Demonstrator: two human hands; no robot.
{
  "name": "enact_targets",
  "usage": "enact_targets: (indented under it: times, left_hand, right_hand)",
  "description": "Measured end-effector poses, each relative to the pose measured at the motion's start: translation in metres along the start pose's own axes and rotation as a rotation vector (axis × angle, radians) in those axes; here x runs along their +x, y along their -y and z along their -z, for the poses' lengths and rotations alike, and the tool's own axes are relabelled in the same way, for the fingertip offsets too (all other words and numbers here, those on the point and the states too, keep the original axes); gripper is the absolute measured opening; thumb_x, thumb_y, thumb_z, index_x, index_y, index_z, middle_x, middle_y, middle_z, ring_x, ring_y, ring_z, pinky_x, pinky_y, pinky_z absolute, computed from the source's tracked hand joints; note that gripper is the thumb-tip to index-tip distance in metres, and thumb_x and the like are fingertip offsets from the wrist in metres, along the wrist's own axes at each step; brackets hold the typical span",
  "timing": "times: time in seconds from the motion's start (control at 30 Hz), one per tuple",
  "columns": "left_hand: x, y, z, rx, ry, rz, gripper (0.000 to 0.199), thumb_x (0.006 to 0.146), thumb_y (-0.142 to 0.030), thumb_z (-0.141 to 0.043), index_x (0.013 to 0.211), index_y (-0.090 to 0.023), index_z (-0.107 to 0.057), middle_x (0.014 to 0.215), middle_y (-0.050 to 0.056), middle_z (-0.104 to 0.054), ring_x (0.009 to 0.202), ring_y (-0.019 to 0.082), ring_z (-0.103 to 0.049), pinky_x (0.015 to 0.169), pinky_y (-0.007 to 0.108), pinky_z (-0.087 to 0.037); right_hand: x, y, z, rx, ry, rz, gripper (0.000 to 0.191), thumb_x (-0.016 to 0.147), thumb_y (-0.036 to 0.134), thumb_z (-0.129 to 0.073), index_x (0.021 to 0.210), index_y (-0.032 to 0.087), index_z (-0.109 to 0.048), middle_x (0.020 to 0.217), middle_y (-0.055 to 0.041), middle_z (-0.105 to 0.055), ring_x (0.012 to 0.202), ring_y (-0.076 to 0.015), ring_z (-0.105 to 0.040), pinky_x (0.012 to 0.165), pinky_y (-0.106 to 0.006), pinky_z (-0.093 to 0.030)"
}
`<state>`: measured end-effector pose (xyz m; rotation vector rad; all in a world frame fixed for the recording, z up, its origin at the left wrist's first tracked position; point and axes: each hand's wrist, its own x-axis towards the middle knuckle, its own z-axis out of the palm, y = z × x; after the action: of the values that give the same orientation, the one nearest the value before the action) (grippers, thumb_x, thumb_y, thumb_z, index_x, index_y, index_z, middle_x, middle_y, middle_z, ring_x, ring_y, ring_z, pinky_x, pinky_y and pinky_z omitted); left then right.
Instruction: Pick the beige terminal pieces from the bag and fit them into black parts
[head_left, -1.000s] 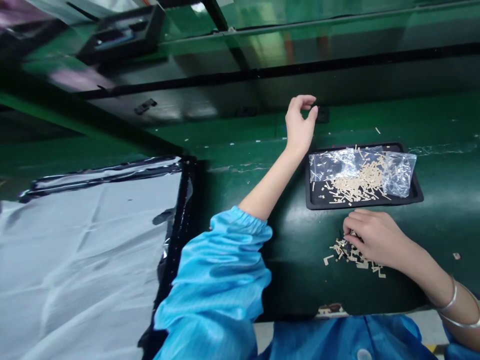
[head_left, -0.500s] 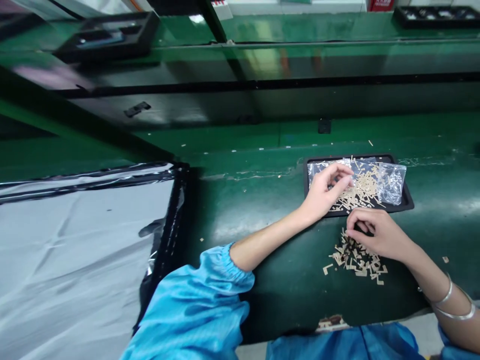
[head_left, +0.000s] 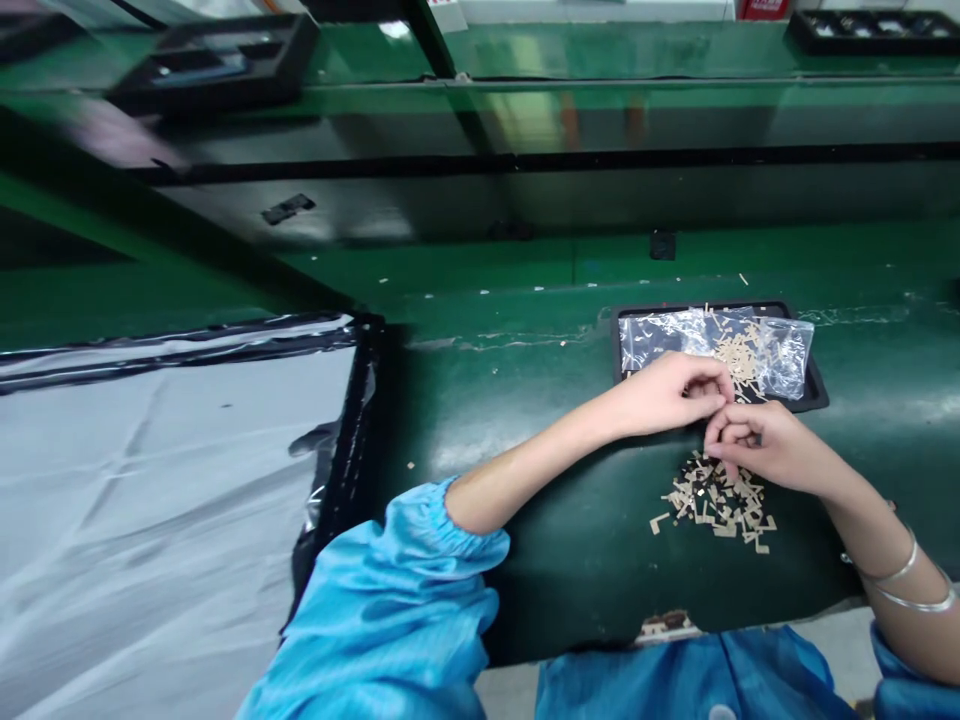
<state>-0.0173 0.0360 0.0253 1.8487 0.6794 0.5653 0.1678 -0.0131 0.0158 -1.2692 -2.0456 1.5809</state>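
My left hand (head_left: 686,392) is closed in a pinch at the near edge of a black tray (head_left: 814,392). Beside it, fingertips nearly touching, my right hand (head_left: 765,442) is pinched as well. Whatever lies between the fingers is too small to make out. In the tray are clear plastic bags (head_left: 786,355) and a heap of small tan pieces (head_left: 739,358). Below my right hand, a loose pile of tan L-shaped and strip-like pieces (head_left: 724,508), mixed with dark bits, rests on the green table (head_left: 577,545).
At left stands a black-edged surface (head_left: 150,500) under whitish sheeting. A green shelf (head_left: 600,50) runs across the back, holding black trays (head_left: 874,32). A black scrap (head_left: 663,245) lies near the table's back. The near table edge (head_left: 667,628) is chipped.
My left hand has moved right and toward me, from above the tray's pieces to my right hand. My right hand has risen slightly from the pile, and the two now meet.
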Motion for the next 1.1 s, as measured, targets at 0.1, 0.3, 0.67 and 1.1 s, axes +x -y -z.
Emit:
enact_targets:
  times: [0.1,0.3,0.67,1.1]
  left_hand:
    - [-0.009,-0.02,0.007,0.283,0.208,0.079,0.013,0.077,-0.015,-0.056,0.086,-0.016,-0.065,0.058,-0.003,-0.056,0.049,0.009,-0.046,0.049,0.023,-0.03]
    - [-0.01,-0.02,-0.001,0.344,0.335,0.223,0.026,0.068,-0.039,-0.074,0.065,-0.016,-0.062,0.048,-0.004,-0.052,0.041,0.007,-0.042,0.041,0.021,-0.024]
    - [-0.005,-0.003,-0.01,-0.092,0.372,0.467,0.011,0.077,-0.023,-0.061,0.072,-0.013,-0.062,0.051,-0.004,-0.055,0.035,0.005,-0.04,0.039,0.019,-0.03]
    - [-0.012,-0.032,-0.013,0.355,0.192,0.28,0.031,0.074,-0.04,-0.069,0.09,-0.015,-0.062,0.069,-0.001,-0.064,0.056,0.01,-0.052,0.053,0.022,-0.03]
  right_hand:
    - [-0.002,0.0,0.005,-0.025,0.087,-0.013,0.014,0.084,0.028,-0.057,0.076,0.017,-0.058,0.05,0.0024,-0.064,0.043,-0.0076,-0.054,0.047,-0.02,-0.041]
    - [-0.003,0.003,0.009,0.026,0.076,-0.036,0.012,0.084,0.028,-0.055,0.078,0.018,-0.057,0.055,0.0015,-0.066,0.042,-0.0064,-0.053,0.044,-0.018,-0.041]
    - [-0.004,0.007,0.013,0.069,-0.052,-0.111,0.012,0.085,0.028,-0.053,0.078,0.018,-0.054,0.054,0.0017,-0.066,0.035,-0.004,-0.046,0.039,-0.016,-0.037]
    - [-0.005,0.007,0.014,0.212,-0.087,-0.067,0.014,0.084,0.03,-0.056,0.077,0.018,-0.053,0.046,0.0046,-0.059,0.034,-0.0034,-0.04,0.037,-0.017,-0.028]
